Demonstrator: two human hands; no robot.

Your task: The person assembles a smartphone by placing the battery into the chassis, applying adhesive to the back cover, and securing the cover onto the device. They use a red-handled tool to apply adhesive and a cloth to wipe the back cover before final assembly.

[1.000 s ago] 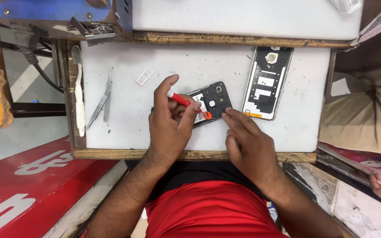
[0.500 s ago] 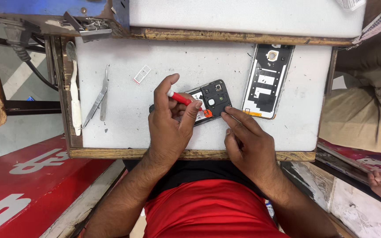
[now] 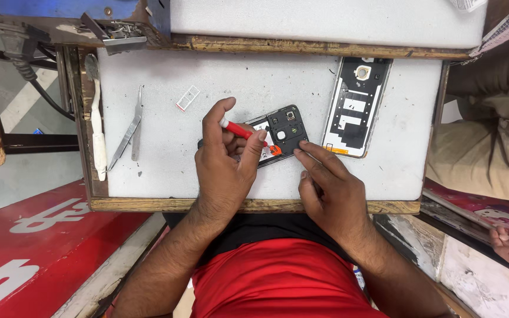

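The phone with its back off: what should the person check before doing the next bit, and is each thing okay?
1. Right hand steadies the opened phone: ok, fingertips press its lower edge.
2. Left hand grips the red-handled screwdriver: ok, pinched between thumb and fingers.
3. Screwdriver tip seated in a screw: cannot tell, fingers hide it.
4. Removed back cover out of the way: ok, lies apart to the phone's right.
5. Tweezers and small card tray within reach: ok, both on the white mat.
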